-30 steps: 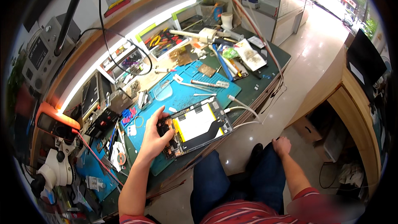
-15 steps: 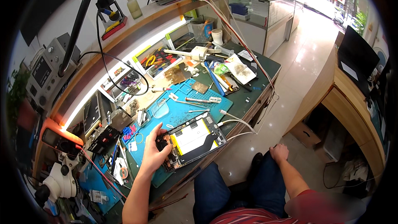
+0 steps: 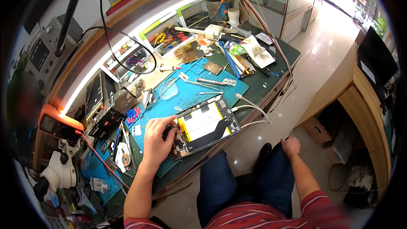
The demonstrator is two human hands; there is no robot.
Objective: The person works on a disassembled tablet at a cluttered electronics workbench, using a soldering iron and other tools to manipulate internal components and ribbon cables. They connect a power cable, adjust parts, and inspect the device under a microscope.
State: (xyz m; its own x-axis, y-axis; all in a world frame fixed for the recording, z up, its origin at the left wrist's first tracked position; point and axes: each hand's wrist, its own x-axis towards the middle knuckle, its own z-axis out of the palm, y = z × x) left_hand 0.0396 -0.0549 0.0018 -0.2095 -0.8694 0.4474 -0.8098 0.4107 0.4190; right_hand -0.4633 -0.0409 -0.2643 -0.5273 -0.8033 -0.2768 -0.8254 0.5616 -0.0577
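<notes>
An opened tablet (image 3: 205, 123), its white battery and circuit boards bare, lies at the near edge of the blue work mat (image 3: 169, 97). White cables (image 3: 254, 109) lie along its right end. My left hand (image 3: 157, 141) is closed at the tablet's left end, thumb and fingers pinching around its edge. A dark bit shows between them; whether it belongs to the tablet I cannot tell. Far from the bench top, my right hand (image 3: 291, 146) rests on my right knee, fingers curled, with nothing visible in it.
Screwdrivers (image 3: 210, 81) and a clear tray (image 3: 168, 89) lie beyond the tablet. To the left stand an orange multimeter (image 3: 59, 123) and a white microscope (image 3: 61, 171). Tools and papers crowd the bench's far right. A black cable (image 3: 104, 21) loops over the back shelf.
The view has tilted down and shifted. My left hand's fingers have drawn in from a spread hold to a tighter pinch at the tablet's left end. My right hand stays on the knee.
</notes>
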